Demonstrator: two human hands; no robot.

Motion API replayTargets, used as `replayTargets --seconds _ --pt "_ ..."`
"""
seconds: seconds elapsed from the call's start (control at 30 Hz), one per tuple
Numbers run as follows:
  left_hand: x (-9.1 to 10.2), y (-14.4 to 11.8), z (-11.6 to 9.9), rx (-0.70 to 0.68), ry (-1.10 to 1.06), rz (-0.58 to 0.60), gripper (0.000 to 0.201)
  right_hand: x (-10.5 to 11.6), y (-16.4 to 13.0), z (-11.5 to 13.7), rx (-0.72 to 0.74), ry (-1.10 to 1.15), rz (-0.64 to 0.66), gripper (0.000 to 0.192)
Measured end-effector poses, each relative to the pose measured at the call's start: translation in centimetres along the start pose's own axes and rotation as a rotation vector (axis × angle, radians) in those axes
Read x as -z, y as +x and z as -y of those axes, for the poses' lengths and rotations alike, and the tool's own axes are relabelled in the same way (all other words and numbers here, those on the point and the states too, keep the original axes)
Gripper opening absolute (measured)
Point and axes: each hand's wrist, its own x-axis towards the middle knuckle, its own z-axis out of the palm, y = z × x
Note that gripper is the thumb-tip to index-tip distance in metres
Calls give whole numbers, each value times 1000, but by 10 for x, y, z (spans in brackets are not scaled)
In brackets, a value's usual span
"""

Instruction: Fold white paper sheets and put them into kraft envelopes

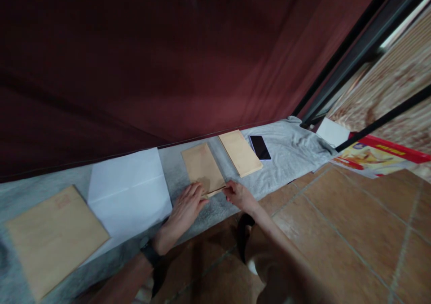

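A small brown envelope [204, 165] lies on the grey cloth in front of me, its near edge folded over like a flap. My left hand [188, 205] is at the near left corner, fingers on top and thumb along the folded edge. At the near right corner, my right hand [237, 195] pinches the fold between thumb and fingers. To the right rests a stack of similar brown envelopes [240, 152]. White paper [129, 191] with a crease across its middle spreads out on the left. Beyond it sits a larger brown envelope [57, 234] with faint reddish print.
A phone [260, 147] with a dark screen lies right of the stack. The narrow cloth-covered surface [286, 147] meets a dark red curtain [151, 70] behind. Black metal bars [343, 48], a colourful printed box [380, 156] and brown floor tiles [350, 209] are at the right.
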Motion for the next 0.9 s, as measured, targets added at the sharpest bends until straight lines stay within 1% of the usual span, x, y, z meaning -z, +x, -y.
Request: replayTargets --seconds 0.07,0.13,0.23,0.33,0.4,0.47,0.53,0.57,0.6,0.63,0.67,0.73,0.77,0.83,0.9 --pt "-1 2 -3 29 -38 -1 12 1 1 3 -28 -8 -17 22" --pt "-1 6 -3 55 -92 -6 3 0 2 6 -95 18 -10 24" --pt "2 11 1 78 -199 -6 11 0 5 11 -184 75 41 24" --pt "5 15 7 98 -258 43 17 2 6 15 -222 68 80 24" --pt "6 14 8 105 -207 45 18 3 4 15 -235 36 77 24" --pt "4 12 7 90 -114 16 17 1 0 16 -218 -97 6 23" --pt "1 9 4 71 -37 -15 15 -4 -4 17 -161 -301 -140 19" --pt "-1 7 2 68 -12 -30 15 -7 -6 18 -105 -393 -224 19" --pt "-3 6 0 65 5 -49 16 -11 -7 20 -25 -452 -293 19" --pt "-5 4 -1 56 16 -69 20 -16 -8 21 76 -469 -334 22" --pt "-8 3 -3 36 21 -85 27 -21 -8 21 190 -462 -343 25" --pt "-16 0 -6 -18 20 -99 47 -30 -5 21 396 -426 -277 36" --pt "-20 -2 -8 -37 21 -96 54 -33 -2 19 457 -416 -222 41" --pt "-29 -5 -13 -46 36 -80 59 -37 5 14 485 -420 -126 47" --pt "-34 -9 -19 -66 65 -69 54 -35 13 8 464 -431 -69 48"
